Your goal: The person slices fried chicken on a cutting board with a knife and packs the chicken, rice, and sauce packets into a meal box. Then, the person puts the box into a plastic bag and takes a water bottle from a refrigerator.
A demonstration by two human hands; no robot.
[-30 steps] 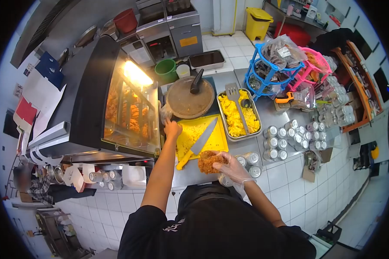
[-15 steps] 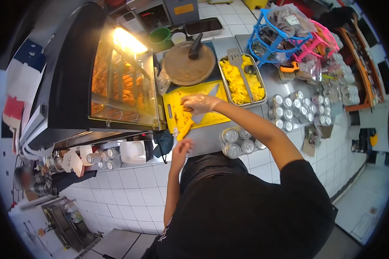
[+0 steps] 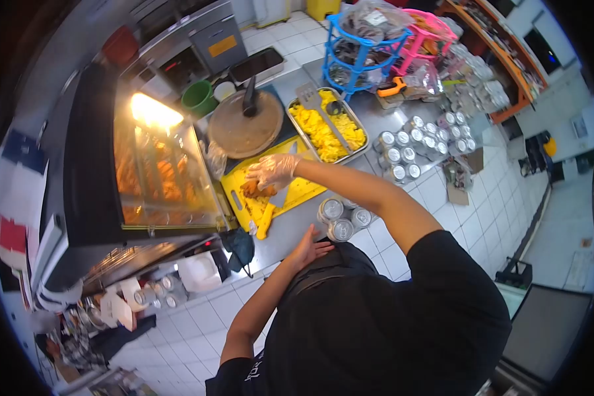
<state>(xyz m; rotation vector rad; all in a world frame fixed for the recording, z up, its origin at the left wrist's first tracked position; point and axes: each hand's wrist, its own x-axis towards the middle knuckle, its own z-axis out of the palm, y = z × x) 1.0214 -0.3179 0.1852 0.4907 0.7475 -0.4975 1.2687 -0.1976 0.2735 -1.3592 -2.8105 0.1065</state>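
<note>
My right hand, in a clear plastic glove, is over the yellow cutting board with its fingers spread. Just under the fingertips lies a brown piece of fried chicken; whether they touch it I cannot tell. A knife with a yellow handle rests on the board's near edge, its blade partly hidden by the hand. My bare left hand is low by my waist at the counter edge, fingers apart and holding nothing.
A lit glass food warmer stands left of the board. Behind are a round brown lid and a green tub. To the right are a metal tray of yellow food with a spatula, several cans, and a blue rack.
My right hand has gone from closed to spread, and more of the chicken shows beneath it. The left hand has moved right, towards my waist. The view has shifted.
</note>
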